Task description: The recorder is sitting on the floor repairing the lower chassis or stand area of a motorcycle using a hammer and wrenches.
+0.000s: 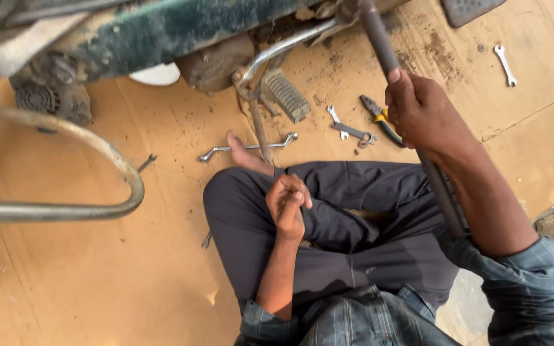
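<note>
Metal rod (379, 45) inside right hand (418, 112)

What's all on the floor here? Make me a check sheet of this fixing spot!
Surface: tan board floor, dirty with grit.
Job's things: long metal bar running up to a worn green machine.
Clutter: ring spanner, small spanners, pliers, another spanner.
Hands: right hand grips the bar; left hand curled over the lap, holding nothing seen.
Cables: nothing seen.
Surroundings: curved metal tube at left.
</note>
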